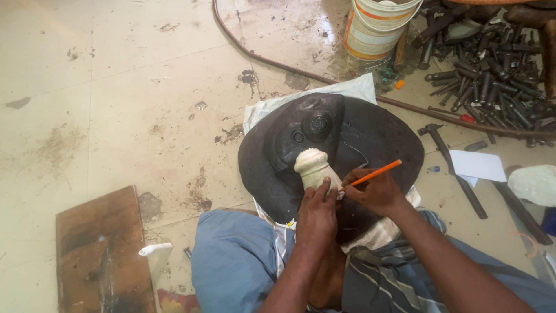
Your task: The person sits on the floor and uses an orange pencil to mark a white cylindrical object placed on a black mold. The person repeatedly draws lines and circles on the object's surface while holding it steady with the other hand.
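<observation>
Head view: left hand (317, 204) wrapped around the lower end of a pale carved piece (314, 168), fingers closed on it, holding it upright-ish with its rounded knob end pointing away from the person. Right hand (373, 192) pinching an orange pencil (372, 174), tip down at the right side of the carved piece next to the left fingers, shaft angled up to the right. Carved piece sits on a big black rounded block (370, 139), which lies on a white cloth (353, 90) on the tiled floor (116, 87), right in front of the person's knees. Hammer (449, 162) just right of the block, heap of dark metal tools (492, 75) beyond it, bucket (379, 26) at top, wooden board (98, 249) lower left
</observation>
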